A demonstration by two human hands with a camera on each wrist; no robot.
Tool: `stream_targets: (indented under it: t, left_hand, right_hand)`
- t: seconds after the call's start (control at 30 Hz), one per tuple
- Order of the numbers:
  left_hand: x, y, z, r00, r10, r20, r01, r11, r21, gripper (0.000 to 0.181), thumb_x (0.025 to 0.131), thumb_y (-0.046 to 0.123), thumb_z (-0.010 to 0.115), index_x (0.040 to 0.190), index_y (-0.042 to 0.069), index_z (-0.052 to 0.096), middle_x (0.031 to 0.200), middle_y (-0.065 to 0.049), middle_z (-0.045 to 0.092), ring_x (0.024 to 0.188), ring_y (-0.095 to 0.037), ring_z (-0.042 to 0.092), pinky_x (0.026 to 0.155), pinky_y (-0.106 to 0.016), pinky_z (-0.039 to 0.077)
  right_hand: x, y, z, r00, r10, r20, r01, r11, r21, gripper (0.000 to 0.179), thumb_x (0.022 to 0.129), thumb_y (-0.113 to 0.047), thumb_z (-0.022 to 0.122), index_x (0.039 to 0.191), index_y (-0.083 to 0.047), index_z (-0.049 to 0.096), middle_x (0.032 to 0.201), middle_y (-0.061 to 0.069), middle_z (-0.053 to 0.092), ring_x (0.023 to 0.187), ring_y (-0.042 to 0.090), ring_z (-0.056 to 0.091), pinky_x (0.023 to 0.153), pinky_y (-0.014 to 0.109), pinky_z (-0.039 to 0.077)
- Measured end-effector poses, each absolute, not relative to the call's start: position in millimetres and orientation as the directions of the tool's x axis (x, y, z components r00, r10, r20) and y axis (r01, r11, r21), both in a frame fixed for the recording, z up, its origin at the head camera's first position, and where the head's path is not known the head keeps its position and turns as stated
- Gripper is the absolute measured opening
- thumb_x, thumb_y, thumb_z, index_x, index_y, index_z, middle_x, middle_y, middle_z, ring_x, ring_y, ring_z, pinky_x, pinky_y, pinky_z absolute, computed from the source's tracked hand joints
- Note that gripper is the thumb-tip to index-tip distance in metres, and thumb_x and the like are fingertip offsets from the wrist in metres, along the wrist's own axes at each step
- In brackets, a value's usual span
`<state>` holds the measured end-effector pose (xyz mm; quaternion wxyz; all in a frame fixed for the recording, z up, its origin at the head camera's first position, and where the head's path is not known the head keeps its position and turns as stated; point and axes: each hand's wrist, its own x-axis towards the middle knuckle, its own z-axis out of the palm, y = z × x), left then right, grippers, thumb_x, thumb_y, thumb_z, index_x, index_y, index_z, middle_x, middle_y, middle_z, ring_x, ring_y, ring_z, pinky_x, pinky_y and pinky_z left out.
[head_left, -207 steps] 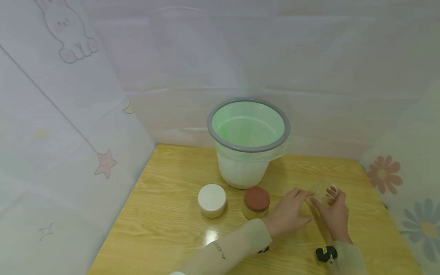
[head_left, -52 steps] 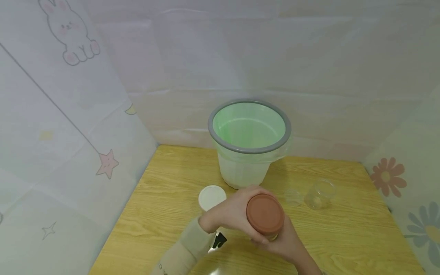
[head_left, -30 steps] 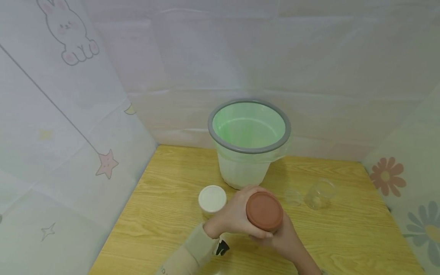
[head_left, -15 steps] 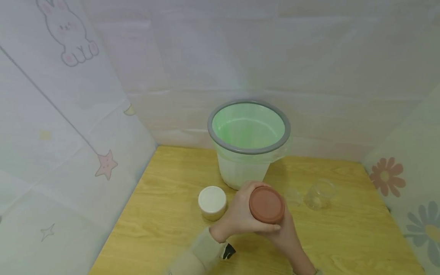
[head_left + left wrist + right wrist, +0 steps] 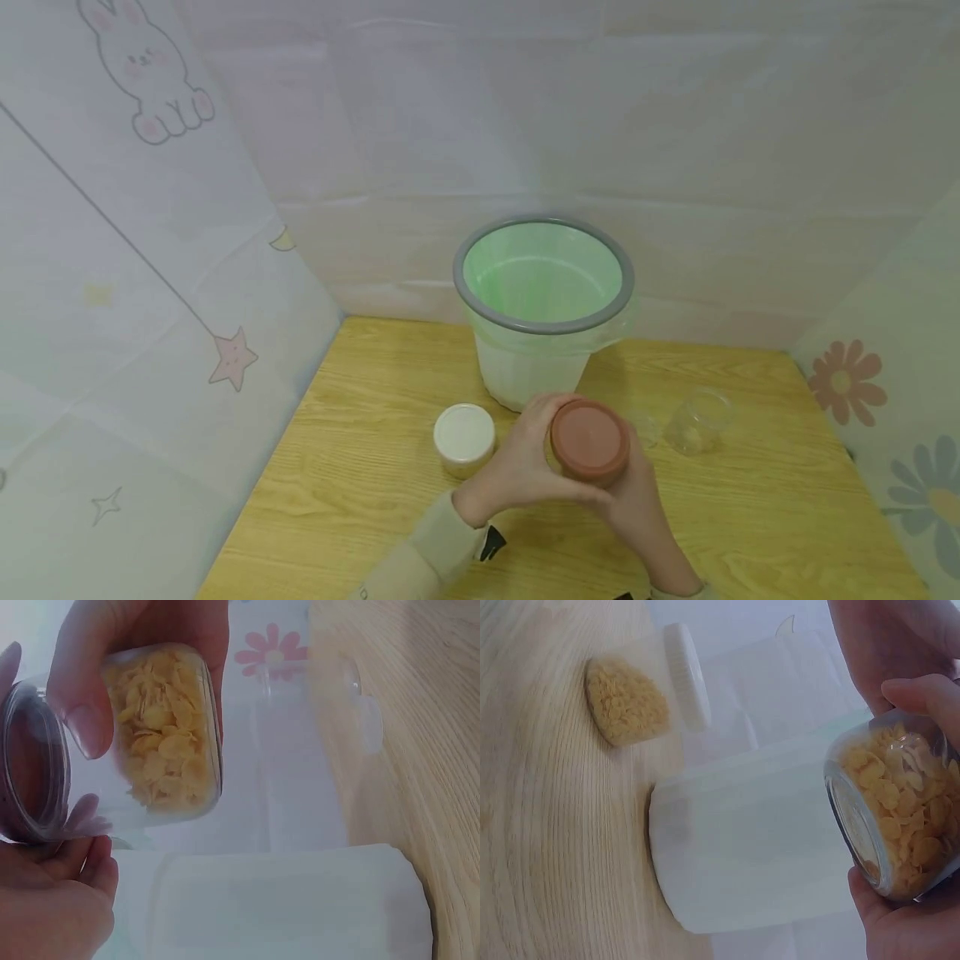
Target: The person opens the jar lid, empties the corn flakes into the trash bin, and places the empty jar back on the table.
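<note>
A clear jar of yellow corn flakes (image 5: 166,735) with a red-brown lid (image 5: 590,440) is raised over the table between both hands. My left hand (image 5: 521,467) curls round the lid end from the left, with its thumb across the near side. Lower down, my right hand (image 5: 637,508) grips the jar's body from the right. The lid sits on the jar, and the jar's glassy base (image 5: 857,825) shows in the right wrist view. To the left stands a second flake jar (image 5: 626,697) with a white lid (image 5: 464,433).
Behind the hands stands a white bin (image 5: 528,375) with a grey rim and a pale green liner. An uncovered clear container (image 5: 699,422) and a flat clear disc (image 5: 645,427) lie to the right on the wooden table (image 5: 352,500). Printed sheets hang around it.
Both hands have left the clear container at the right and taken up the brown-lidded jar. Over the last second the jar and hands shift slightly right and away from the body.
</note>
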<state>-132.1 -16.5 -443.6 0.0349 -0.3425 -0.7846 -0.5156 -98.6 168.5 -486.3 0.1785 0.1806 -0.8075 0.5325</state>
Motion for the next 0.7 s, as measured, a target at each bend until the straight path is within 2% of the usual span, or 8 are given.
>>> stream_targets:
  t: [0.13, 0.33, 0.47, 0.7]
  left_hand:
    - [-130.6, -20.1, -444.2, -0.769, 0.492, 0.408, 0.578, 0.264, 0.772, 0.104, 0.065, 0.037, 0.099, 0.15, 0.023, 0.041, 0.144, 0.011, 0.047, 0.135, -0.01, 0.038, 0.111, -0.038, 0.039]
    - [-129.1, -22.0, -444.3, -0.78, 0.478, 0.404, 0.581, 0.312, 0.752, 0.084, 0.079, 0.039, 0.09, 0.147, 0.016, 0.047, 0.143, 0.008, 0.048, 0.135, -0.01, 0.04, 0.111, -0.037, 0.039]
    - [-129.0, -21.6, -445.0, -0.789, 0.478, 0.386, 0.561, 0.307, 0.769, 0.082, 0.079, 0.04, 0.089, 0.146, 0.02, 0.045, 0.143, 0.009, 0.047, 0.135, -0.009, 0.04, 0.111, -0.036, 0.039]
    - [-129.4, -23.0, -444.1, -0.794, 0.494, 0.354, 0.534, 0.289, 0.795, 0.093, 0.077, 0.039, 0.091, 0.152, 0.026, 0.039, 0.148, 0.01, 0.043, 0.137, -0.011, 0.039, 0.11, -0.04, 0.039]
  right_hand:
    - [-99.6, 174.2, -488.1, -0.894, -0.052, 0.445, -0.434, 0.346, -0.832, 0.096, 0.064, 0.002, 0.096, 0.144, -0.002, 0.044, 0.125, 0.009, 0.062, 0.113, 0.012, 0.058, 0.094, 0.018, 0.045]
    - [-100.4, 182.8, -491.3, -0.911, -0.048, 0.409, -0.405, 0.283, -0.87, 0.096, 0.065, 0.009, 0.092, 0.147, -0.005, 0.044, 0.127, 0.005, 0.061, 0.114, 0.011, 0.058, 0.095, 0.019, 0.045]
    - [-98.7, 183.2, -492.0, -0.911, -0.081, 0.403, -0.41, 0.26, -0.874, 0.091, 0.068, 0.009, 0.091, 0.145, -0.005, 0.045, 0.127, 0.002, 0.061, 0.114, 0.011, 0.058, 0.094, 0.019, 0.046]
    - [-98.6, 177.8, -488.8, -0.914, -0.099, 0.395, -0.407, 0.22, -0.887, 0.09, 0.066, 0.011, 0.09, 0.144, -0.006, 0.048, 0.127, 0.006, 0.062, 0.115, 0.014, 0.058, 0.095, 0.02, 0.046]
